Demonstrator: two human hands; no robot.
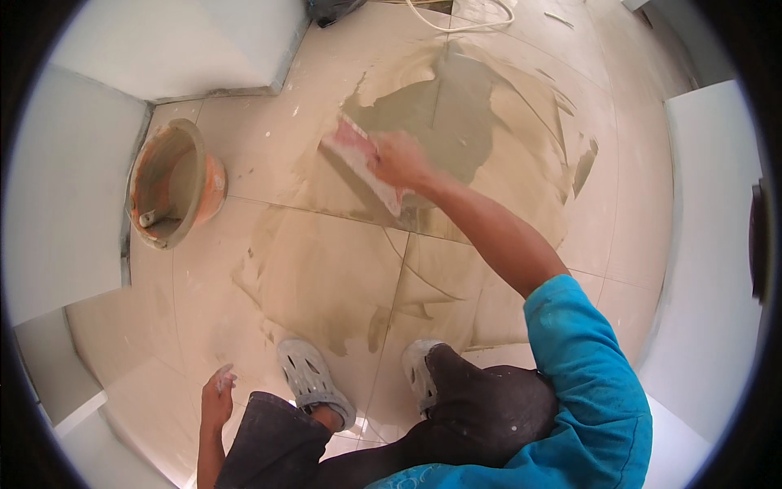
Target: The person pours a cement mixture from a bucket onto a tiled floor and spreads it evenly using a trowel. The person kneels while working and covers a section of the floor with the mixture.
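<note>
My right hand is closed around the handle of a grout float, a long flat tool in red and white smeared with paste. The float is tilted, with its long edge at the left border of a wet patch of grey-green grout spread on the beige tiles. A thinner, drying film of grout lies around the patch and toward my feet. My left hand hangs low by my left knee, with its fingers loosely bent and slightly apart; nothing shows in it.
To the left stands an orange basin coated inside with grout, a small pale object in it. White walls bound the floor on both sides. A pale hose and a dark bag lie at the far end. My grey clogs rest on the tiles.
</note>
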